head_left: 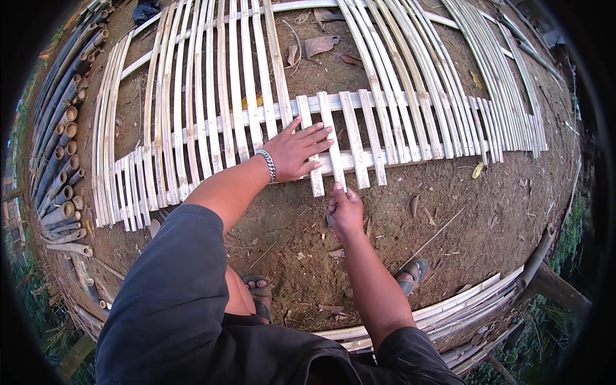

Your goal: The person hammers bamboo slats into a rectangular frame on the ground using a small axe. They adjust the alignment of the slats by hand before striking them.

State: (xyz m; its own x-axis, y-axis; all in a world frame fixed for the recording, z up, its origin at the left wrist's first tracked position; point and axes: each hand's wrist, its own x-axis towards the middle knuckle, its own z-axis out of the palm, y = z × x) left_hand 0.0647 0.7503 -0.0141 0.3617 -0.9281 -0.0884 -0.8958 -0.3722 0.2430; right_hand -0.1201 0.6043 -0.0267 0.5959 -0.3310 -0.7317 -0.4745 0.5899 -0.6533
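On my left, dark bamboo poles (pixel 69 147) lie stacked with their cut ends toward the frame. Long pale slats (pixel 215 83) stretch away from me over bare soil (pixel 289 234), with a brown dry leaf (pixel 322 45) in the gap between two groups of them. My left sleeve (pixel 176 263) blocks some of the ground beside the frame. My sandalled feet stand apart on the soil, and split bamboo strips (pixel 449 306) lie behind my right foot (pixel 412 274).

My left hand (pixel 296 151) is open, palm down, fingers spread across two short slats near the middle of the frame's near edge, partly covering them. Just to its right, my right hand (pixel 346 208) is closed, thumb on top, pinching the near end of the second short slat (pixel 330 125). I cannot tell what the small dark shape beside my right fingers is.
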